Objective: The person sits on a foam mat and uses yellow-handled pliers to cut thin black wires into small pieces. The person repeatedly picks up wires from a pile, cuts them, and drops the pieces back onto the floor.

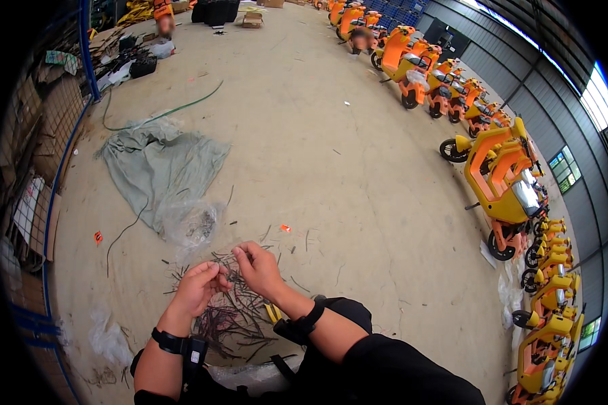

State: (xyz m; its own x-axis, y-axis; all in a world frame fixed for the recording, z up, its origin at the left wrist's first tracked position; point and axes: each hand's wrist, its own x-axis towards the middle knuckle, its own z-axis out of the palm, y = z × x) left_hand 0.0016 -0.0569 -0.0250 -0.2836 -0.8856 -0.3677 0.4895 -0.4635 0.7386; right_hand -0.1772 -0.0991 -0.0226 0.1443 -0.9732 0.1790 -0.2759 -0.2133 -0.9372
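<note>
Head view: thin, dark, red-tinged strips (pixel 221 325) lie beneath left hand (pixel 198 288) and right hand (pixel 259 272), each grip loosely curled, contents unclear.

Anything in the left hand (pixel 197 290) or right hand (pixel 258 271) is too small to tell. A black wristband (pixel 302 325) partly hides a yellow object (pixel 272 312) of unclear kind. The picture's edge cuts off the lowest scooter (pixel 539 368).

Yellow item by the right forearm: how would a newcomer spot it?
Find the pile of thin dark strips on the floor. At its right side, beside the right forearm, lies the yellow item. Bright colour sets it apart from those strips.
</note>
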